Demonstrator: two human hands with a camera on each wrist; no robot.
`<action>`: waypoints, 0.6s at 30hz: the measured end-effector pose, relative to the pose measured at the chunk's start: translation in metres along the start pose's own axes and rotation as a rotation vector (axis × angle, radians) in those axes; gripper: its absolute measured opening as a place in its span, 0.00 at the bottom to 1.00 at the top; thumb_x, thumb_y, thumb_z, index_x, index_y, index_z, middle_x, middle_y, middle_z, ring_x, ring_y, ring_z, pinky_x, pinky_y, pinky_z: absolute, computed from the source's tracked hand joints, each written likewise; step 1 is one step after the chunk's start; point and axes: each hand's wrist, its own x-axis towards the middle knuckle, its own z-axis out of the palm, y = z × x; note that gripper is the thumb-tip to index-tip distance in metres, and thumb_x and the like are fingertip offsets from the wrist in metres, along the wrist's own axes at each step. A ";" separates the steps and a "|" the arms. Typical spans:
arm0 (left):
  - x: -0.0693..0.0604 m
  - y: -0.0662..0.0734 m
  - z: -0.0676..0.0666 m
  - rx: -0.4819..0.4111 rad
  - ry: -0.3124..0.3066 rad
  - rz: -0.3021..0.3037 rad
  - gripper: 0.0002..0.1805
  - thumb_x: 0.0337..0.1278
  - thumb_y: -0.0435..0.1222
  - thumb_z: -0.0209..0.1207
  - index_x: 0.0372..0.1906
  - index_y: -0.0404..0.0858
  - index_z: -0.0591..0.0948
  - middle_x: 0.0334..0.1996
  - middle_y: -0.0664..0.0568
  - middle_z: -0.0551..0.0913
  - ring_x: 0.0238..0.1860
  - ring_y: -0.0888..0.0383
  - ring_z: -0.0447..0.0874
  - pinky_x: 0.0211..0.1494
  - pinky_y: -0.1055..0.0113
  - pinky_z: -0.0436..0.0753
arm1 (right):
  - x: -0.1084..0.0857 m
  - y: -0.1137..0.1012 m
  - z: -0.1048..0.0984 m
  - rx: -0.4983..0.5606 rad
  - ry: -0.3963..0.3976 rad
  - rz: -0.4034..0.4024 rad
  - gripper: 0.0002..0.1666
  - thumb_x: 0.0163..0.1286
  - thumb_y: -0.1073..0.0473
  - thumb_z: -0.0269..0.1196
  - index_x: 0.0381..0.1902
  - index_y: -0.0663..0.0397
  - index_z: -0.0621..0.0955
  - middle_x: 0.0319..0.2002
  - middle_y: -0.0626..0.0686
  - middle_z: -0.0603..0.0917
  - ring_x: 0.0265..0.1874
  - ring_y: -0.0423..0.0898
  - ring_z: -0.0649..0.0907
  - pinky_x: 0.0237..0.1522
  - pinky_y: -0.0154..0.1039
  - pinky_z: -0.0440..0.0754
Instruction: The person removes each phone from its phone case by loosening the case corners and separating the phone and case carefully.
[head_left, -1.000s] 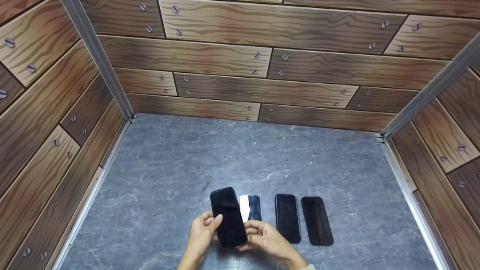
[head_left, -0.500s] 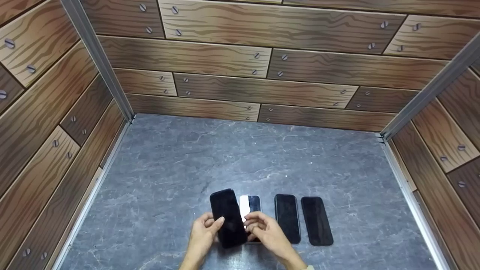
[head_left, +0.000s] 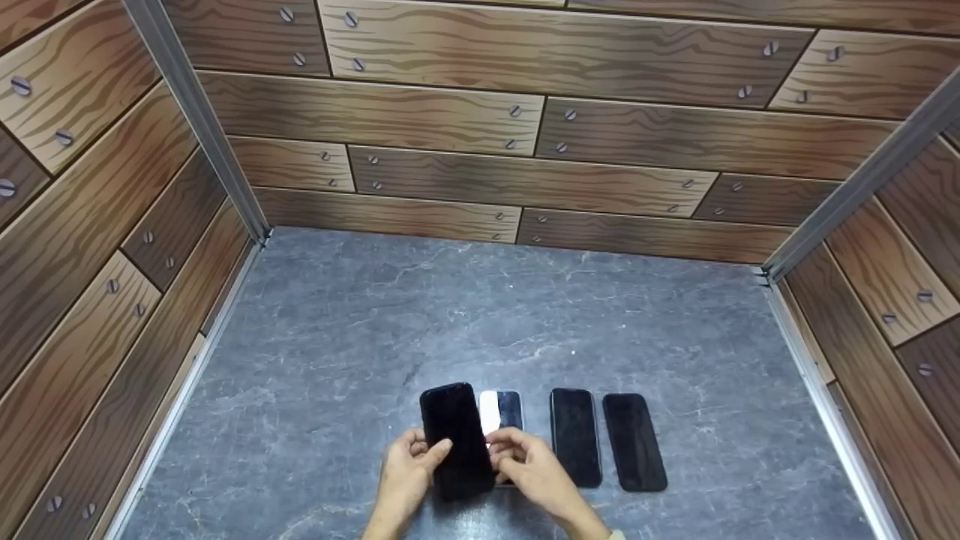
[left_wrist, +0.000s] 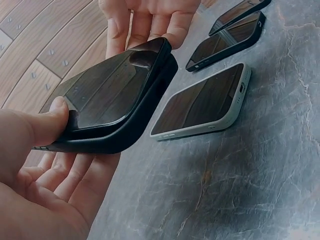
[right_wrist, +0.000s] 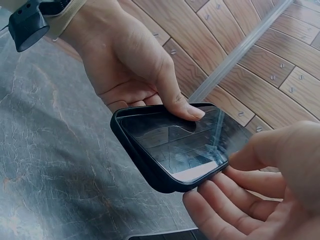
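Observation:
A black smartphone (head_left: 454,412) is held up off the surface, its screen facing up. In the left wrist view its black case (left_wrist: 150,107) sits around it unevenly, with a gap along one end and the phone's corner raised above the rim. My left hand (head_left: 403,474) grips the left side, thumb on the screen and fingers underneath. On the opposite long edge, my right hand (head_left: 536,471) pinches with thumb and fingers, as the right wrist view shows best. Just beyond that hand lies a phone in a white case (left_wrist: 200,100), partly hidden in the head view.
Two more black phones, a nearer one (head_left: 575,435) and one farther right (head_left: 636,442), lie side by side to the right. The grey marbled surface (head_left: 420,300) is bounded by wood-patterned walls (head_left: 435,112) with metal corner strips.
The phone's top end has dipped slightly. My right hand has moved up along the phone's right edge from the lower corner. My left thumb reaches a little farther onto the screen.

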 end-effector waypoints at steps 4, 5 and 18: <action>0.000 0.001 -0.001 0.013 0.021 -0.001 0.17 0.54 0.39 0.70 0.36 0.32 0.75 0.30 0.48 0.87 0.28 0.63 0.81 0.32 0.72 0.81 | -0.001 0.001 0.000 -0.044 -0.037 0.021 0.15 0.66 0.69 0.59 0.50 0.67 0.80 0.39 0.58 0.83 0.32 0.38 0.81 0.33 0.33 0.85; 0.000 0.001 -0.001 0.010 0.026 -0.003 0.17 0.54 0.39 0.70 0.35 0.32 0.75 0.30 0.48 0.87 0.28 0.62 0.82 0.32 0.71 0.82 | -0.001 0.001 0.001 -0.053 -0.045 0.024 0.14 0.67 0.67 0.59 0.50 0.67 0.80 0.39 0.58 0.83 0.32 0.38 0.81 0.33 0.33 0.84; 0.004 0.000 0.000 0.066 0.092 -0.009 0.21 0.48 0.46 0.73 0.34 0.34 0.77 0.25 0.53 0.84 0.27 0.62 0.80 0.34 0.70 0.79 | 0.001 0.007 0.004 -0.002 -0.035 0.059 0.14 0.68 0.66 0.61 0.48 0.71 0.78 0.38 0.57 0.84 0.31 0.39 0.83 0.31 0.30 0.84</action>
